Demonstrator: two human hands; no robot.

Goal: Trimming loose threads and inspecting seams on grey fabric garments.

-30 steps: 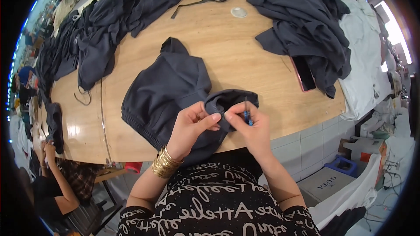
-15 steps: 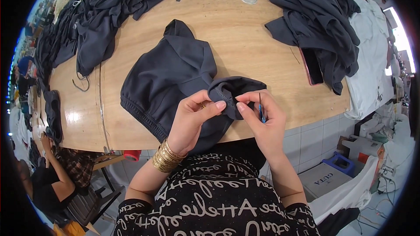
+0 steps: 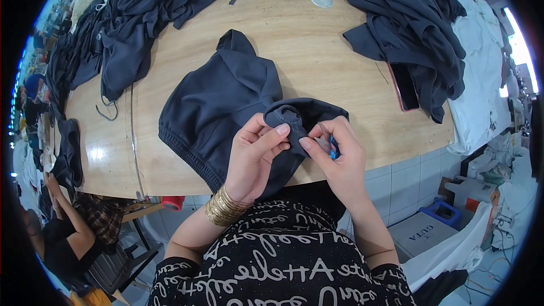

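A person's left hand (image 3: 255, 153), gold metal bangles (image 3: 225, 207) stacked at its wrist, pinches the opening of a dark blue-grey fabric garment with a gathered hem (image 3: 212, 102), spread at the middle of the near edge of a pale wooden table (image 3: 317, 51). The right hand (image 3: 340, 156) grasps a small blue-and-metal tool (image 3: 334, 150), its thumb at the same cloth. Toward the table's right edge, a dark-screened, pink-rimmed phone (image 3: 404, 93) lies against a heap of dark blue-grey fabric (image 3: 413, 34).

My left hand (image 3: 252, 156) and right hand (image 3: 341, 156) sit close together, each pinching with thumb and curled fingers. My left forearm (image 3: 194, 235) and right forearm (image 3: 373, 228) slant inward from below.
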